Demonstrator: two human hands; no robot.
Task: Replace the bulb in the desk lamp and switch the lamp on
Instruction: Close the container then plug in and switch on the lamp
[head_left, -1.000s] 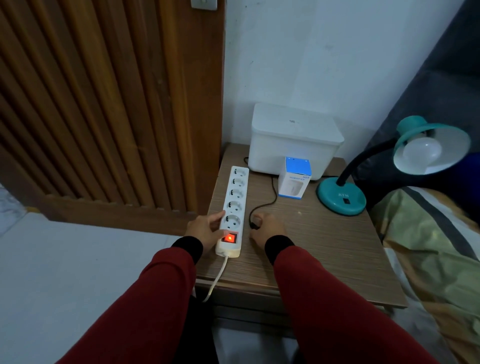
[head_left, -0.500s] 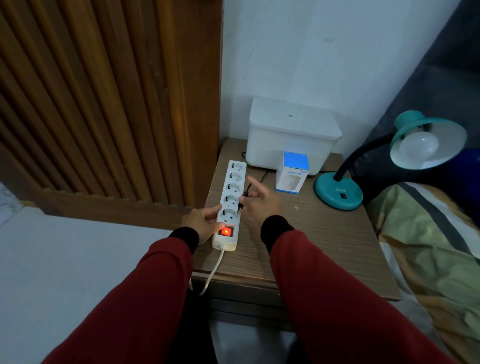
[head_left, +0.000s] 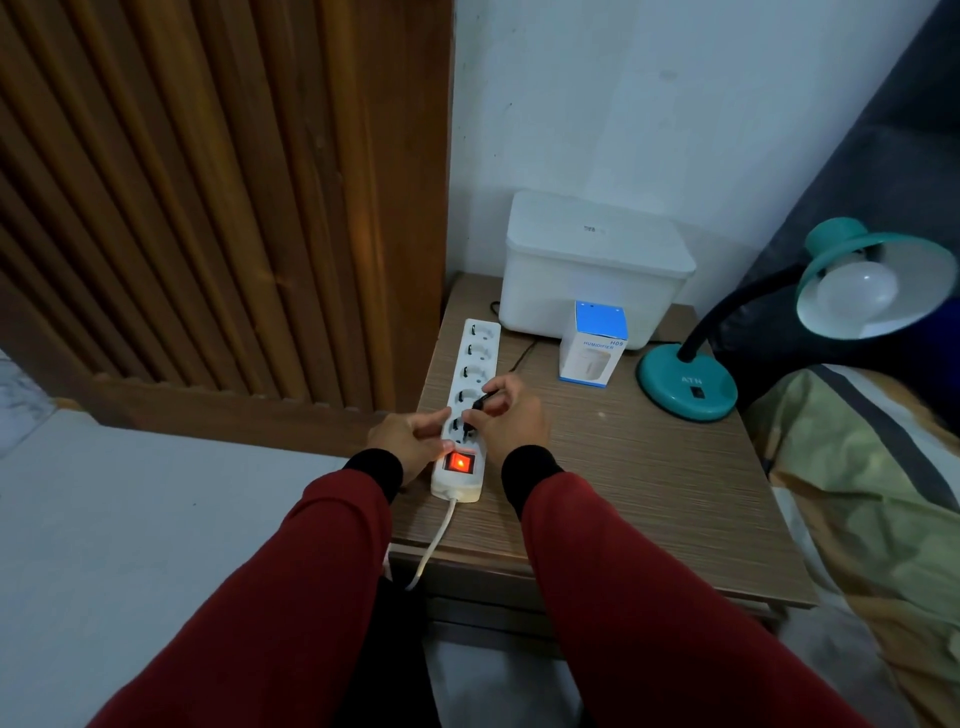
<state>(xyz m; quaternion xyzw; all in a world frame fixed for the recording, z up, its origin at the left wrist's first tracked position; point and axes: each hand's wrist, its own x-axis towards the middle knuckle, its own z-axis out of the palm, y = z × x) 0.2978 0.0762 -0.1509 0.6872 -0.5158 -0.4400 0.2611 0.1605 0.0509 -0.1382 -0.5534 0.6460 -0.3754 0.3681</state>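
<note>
black plug (head_left: 477, 413) is being pinched by the right hand (head_left: 511, 423) over the white power strip (head_left: 469, 395), while the left hand (head_left: 408, 439) is holding the strip's near end.

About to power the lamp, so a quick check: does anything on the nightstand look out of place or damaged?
Nothing stands out. The power strip lies flat with its red switch lit, the left hand steadies it, and the right hand pinches the black plug over a socket. The lamp stands upright, with its bulb unlit.
</note>
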